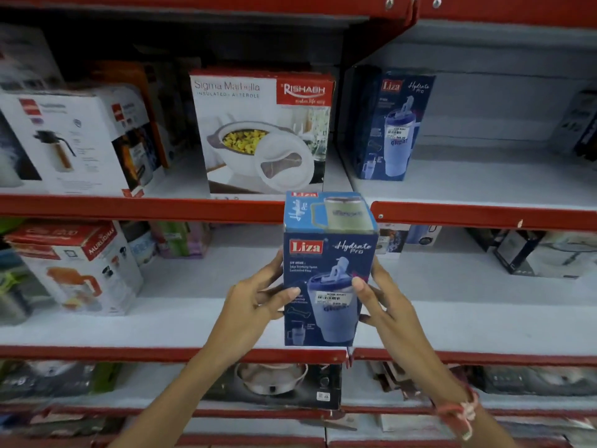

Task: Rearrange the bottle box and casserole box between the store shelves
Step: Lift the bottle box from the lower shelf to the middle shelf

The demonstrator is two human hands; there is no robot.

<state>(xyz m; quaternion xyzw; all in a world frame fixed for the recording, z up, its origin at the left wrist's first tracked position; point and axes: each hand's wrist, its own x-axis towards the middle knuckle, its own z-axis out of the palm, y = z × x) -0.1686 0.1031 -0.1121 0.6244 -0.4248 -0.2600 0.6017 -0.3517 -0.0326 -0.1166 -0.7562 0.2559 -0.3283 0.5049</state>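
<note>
A blue Liza bottle box point(326, 253) is held upright in front of the shelves, between both hands. My left hand point(258, 295) grips its left side and my right hand point(378, 295) grips its right side, thumbs on the front face. The box overlaps the red edge of the upper shelf point(145, 208). The white and red casserole box point(263, 130) stands on that upper shelf, just above and behind the held box. A second blue Liza bottle box point(387, 124) stands on the upper shelf in the right bay.
A white flask box point(80, 140) stands left of the casserole box. On the middle shelf point(181, 305) a jug box point(77, 266) sits at the left and dark boxes point(529, 253) at the right. Lower shelves hold cookware boxes point(274, 383).
</note>
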